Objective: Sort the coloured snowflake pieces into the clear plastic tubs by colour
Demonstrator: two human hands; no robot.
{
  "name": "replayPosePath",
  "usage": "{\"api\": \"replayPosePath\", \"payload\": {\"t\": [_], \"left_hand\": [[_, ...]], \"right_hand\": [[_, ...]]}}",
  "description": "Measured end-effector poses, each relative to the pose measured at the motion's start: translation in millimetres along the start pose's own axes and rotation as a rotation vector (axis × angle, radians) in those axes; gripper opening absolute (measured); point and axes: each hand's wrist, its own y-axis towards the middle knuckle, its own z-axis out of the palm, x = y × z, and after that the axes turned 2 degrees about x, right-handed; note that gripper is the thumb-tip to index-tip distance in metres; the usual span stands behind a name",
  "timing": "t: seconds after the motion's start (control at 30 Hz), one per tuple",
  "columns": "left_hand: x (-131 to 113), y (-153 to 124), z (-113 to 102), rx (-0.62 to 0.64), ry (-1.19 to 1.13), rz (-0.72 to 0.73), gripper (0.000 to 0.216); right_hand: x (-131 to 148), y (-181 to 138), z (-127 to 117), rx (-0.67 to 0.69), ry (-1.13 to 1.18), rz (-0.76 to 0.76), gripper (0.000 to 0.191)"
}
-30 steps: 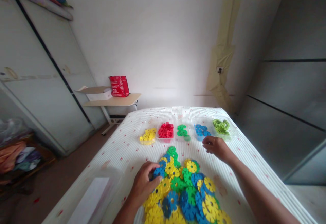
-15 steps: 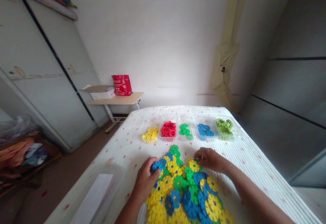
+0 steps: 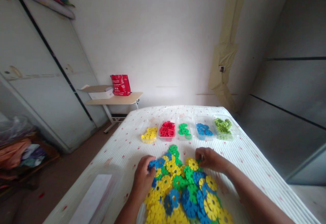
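Observation:
A heap of yellow, blue and green snowflake discs (image 3: 183, 190) lies on the white spotted bed (image 3: 122, 152) in front of me. My left hand (image 3: 143, 178) is curled on a blue disc (image 3: 152, 164) at the heap's left edge. My right hand (image 3: 210, 159) rests at the heap's far right edge, fingers pinched on a piece beside a yellow disc (image 3: 193, 164); I cannot make out which piece it grips. Beyond the heap stand clear tubs in a row: yellow (image 3: 149, 134), red (image 3: 167, 129), green (image 3: 183, 130), blue (image 3: 203, 129) and lime (image 3: 222, 125).
A clear lid or flat box (image 3: 91, 198) lies on the bed at the near left. A small side table (image 3: 114, 100) with a red bag (image 3: 120, 85) stands by the far wall. A cupboard stands on the left, and clothes are piled on the floor at left.
My right hand has come back from near the blue tub to the heap's far edge. My left hand has stayed on the blue disc at the left of the heap.

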Motion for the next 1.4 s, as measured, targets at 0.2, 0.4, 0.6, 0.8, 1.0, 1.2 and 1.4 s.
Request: {"api": "replayPosePath", "payload": {"t": [0.2, 0.4, 0.6, 0.8, 1.0, 1.2, 1.4], "left_hand": [[0.6, 0.5, 0.3, -0.012, 0.002, 0.01, 0.029], [0.3, 0.4, 0.8, -0.015, 0.012, 0.022, 0.028], [-0.2, 0.7, 0.4, -0.033, 0.03, 0.034, 0.027], [5.8, 1.6, 1.1, -0.032, 0.055, 0.079, 0.027], [10.5, 1.9, 2.8, -0.049, 0.063, 0.116, 0.025], [9.7, 1.6, 2.5, -0.03, 0.082, 0.106, 0.024], [7.5, 1.8, 2.1, -0.037, 0.084, 0.104, 0.024]], "right_hand": [[-16.6, 3.9, -1.7, -0.066, -0.006, 0.052, 0.031], [-33.7, 0.0, -20.5, -0.182, -0.067, 0.143, 0.016], [-36.6, -5.0, -25.9, -0.117, 0.003, 0.178, 0.02], [-36.0, -3.3, -22.7, -0.068, 0.024, 0.227, 0.028], [-47.5, -2.1, -22.7, -0.122, -0.025, 0.301, 0.03], [-52.6, -4.4, -27.6, -0.096, -0.026, 0.282, 0.014], [-16.1, -12.3, -30.8, -0.081, 0.157, 0.016, 0.017]]}}
